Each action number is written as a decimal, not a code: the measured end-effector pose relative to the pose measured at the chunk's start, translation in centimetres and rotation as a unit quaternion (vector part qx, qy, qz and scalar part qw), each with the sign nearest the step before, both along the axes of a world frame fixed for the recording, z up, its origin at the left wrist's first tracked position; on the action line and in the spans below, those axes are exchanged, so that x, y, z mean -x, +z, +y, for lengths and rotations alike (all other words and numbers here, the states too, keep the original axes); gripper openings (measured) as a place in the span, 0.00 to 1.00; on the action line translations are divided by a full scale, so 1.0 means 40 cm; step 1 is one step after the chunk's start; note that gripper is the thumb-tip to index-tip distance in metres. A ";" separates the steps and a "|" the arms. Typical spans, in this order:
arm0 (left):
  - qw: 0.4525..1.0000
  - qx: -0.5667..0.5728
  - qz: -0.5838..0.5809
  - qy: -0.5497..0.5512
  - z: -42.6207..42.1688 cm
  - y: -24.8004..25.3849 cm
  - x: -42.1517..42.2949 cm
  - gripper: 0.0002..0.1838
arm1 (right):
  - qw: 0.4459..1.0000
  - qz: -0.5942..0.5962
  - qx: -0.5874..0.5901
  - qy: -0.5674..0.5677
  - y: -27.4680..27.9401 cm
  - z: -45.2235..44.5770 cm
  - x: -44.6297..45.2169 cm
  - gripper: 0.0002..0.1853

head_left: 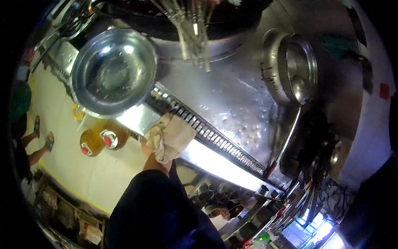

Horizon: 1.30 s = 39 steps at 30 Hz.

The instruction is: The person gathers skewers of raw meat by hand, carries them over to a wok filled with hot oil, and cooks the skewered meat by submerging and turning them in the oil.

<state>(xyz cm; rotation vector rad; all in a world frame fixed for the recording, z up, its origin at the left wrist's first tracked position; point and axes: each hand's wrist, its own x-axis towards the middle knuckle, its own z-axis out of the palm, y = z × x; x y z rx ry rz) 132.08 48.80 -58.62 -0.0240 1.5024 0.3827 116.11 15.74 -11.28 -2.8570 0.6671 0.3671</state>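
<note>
The left hand (150, 155), as it appears to be, reaches up from the lower middle of the frame in a dark sleeve (155, 207), bearing a beige cloth (176, 133) that hides its fingers, so I cannot tell how tightly they close; the right hand is out of view. The cloth lies at the frame's middle, over the bright ledge (219, 167) and beside the slotted grate (215, 142). Its loose folds could snag in those slots or soak up wet from the shiny stove top (238, 87), and if that wet is hot, a damp cloth would shield the skin poorly. At upper left, the wide bowl (114, 72) sits near the hand; a careless knock could tip it toward the bottles (92, 142) below. At right, the ladle (301, 90) leans from the pot (273, 76), its handle slanting toward the grate, where a passing sleeve could catch it.
</note>
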 end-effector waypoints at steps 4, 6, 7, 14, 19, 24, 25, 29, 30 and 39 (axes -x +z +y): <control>0.996 -0.081 0.013 0.036 0.059 -0.024 0.130 0.27 | 0.999 0.014 -0.010 0.042 0.001 0.001 -0.037 0.20; 0.989 -0.141 0.006 0.034 0.117 -0.027 0.136 0.27 | 0.997 0.016 -0.021 0.066 -0.006 -0.005 -0.064 0.20; 0.984 -0.175 0.000 0.029 0.148 -0.026 0.138 0.27 | 0.997 0.014 -0.023 0.076 -0.011 -0.007 -0.073 0.20; 0.902 -0.415 0.050 -0.110 0.400 0.118 0.077 0.25 | 0.992 0.006 -0.047 0.115 -0.036 -0.005 -0.098 0.20; 0.761 -0.543 0.182 -0.304 0.405 0.001 0.090 0.19 | 0.990 -0.004 -0.063 0.124 -0.047 0.010 -0.103 0.20; 0.958 -0.185 -0.045 -0.216 0.470 0.043 0.071 0.26 | 0.988 -0.021 -0.092 0.119 -0.053 0.030 -0.097 0.20; 0.961 -0.084 -0.085 -0.249 0.502 0.108 0.081 0.29 | 0.988 -0.023 -0.097 0.119 -0.052 0.033 -0.094 0.20; 0.981 0.057 -0.088 -0.161 0.502 0.244 0.142 0.42 | 0.983 -0.046 -0.131 0.118 -0.052 0.048 -0.092 0.20; 0.935 0.018 -0.124 -0.330 0.482 0.131 0.215 0.39 | 0.982 -0.052 -0.140 0.120 -0.052 0.050 -0.092 0.20; 0.235 -0.810 -0.041 -0.536 0.397 0.879 0.140 0.17 | 0.951 -0.122 -0.261 0.112 -0.071 0.077 -0.068 0.21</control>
